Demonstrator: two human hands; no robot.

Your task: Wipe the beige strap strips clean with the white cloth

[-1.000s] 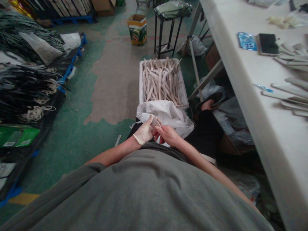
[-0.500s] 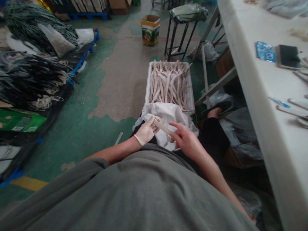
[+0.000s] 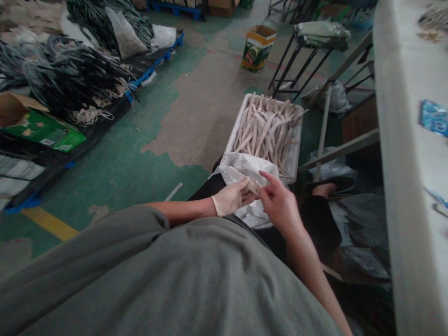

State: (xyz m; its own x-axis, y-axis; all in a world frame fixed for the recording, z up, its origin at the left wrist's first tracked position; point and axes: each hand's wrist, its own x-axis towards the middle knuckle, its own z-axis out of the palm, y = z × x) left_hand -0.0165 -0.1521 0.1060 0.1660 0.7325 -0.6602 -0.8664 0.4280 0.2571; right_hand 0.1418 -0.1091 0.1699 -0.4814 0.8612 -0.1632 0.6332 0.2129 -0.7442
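My left hand [image 3: 231, 197], in a pale glove, is closed on one end of a short pale flat strip [image 3: 252, 187]. Bare and with its index finger stretched out, my right hand [image 3: 282, 201] pinches the other end of the strip. Part of the strip is hidden by the fingers. Beneath both hands a white woven sack [image 3: 247, 164] lies over my lap. Just beyond it stands a white plastic tray [image 3: 297, 156] filled with long, pale, dusty-looking strips [image 3: 262, 128].
A white table [image 3: 395, 116] runs along my right, with a blue packet [image 3: 434, 117] on it. Ahead stand a black stool [image 3: 282, 77] and a carton [image 3: 258, 49]. Bundles of dark cords [image 3: 80, 70] lie on a pallet at left. One loose strip [image 3: 174, 191] is on the floor.
The view has swung left, so things appear farther right. My hands have come closer together along the strip, and less of it shows between them.
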